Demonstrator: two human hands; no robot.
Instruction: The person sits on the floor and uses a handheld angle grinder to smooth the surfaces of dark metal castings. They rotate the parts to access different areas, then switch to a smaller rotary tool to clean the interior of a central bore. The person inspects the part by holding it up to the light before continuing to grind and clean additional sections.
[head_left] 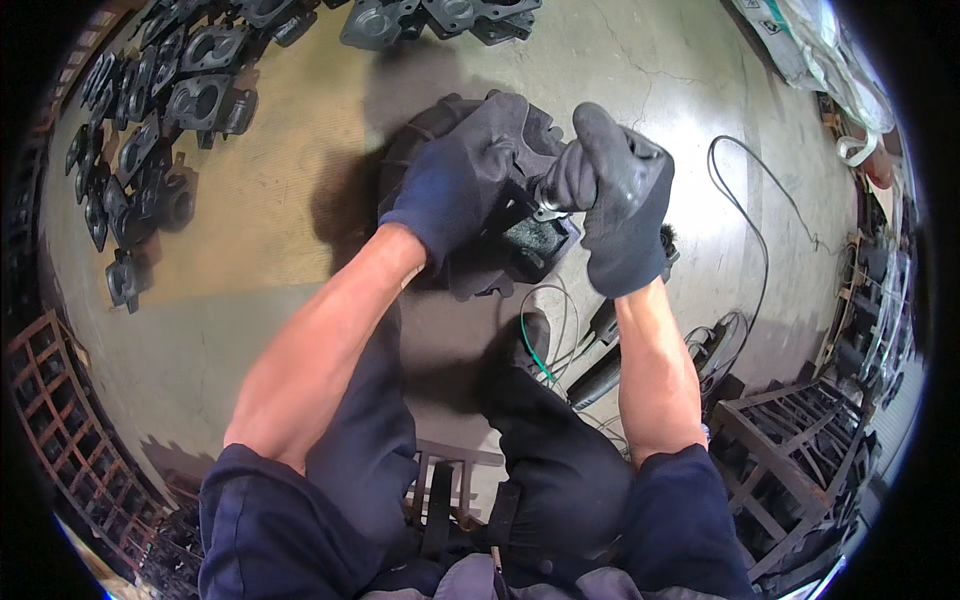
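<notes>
Both my hands wear dark work gloves. My left hand [465, 170] is closed over a dark metal casting [537, 243], which has a squarish opening. Just right of it, my right hand [622, 185] is curled into a fist. A small shiny metal end [547, 213] shows below its fingers, against the casting's opening. The rest of what the right hand grips is hidden. Under and behind my left hand lies a large, rounded black body [400, 150]; where it meets the casting is covered by the glove.
Many dark flanged castings [205, 100] lie on the floor at far left, more [375, 22] at the far edge. A black cable [765, 240] loops on the right. Thin hoses [545, 365] lie by my foot. Metal racks [775, 450] stand at right and left [75, 410]. White bags [800, 50] sit far right.
</notes>
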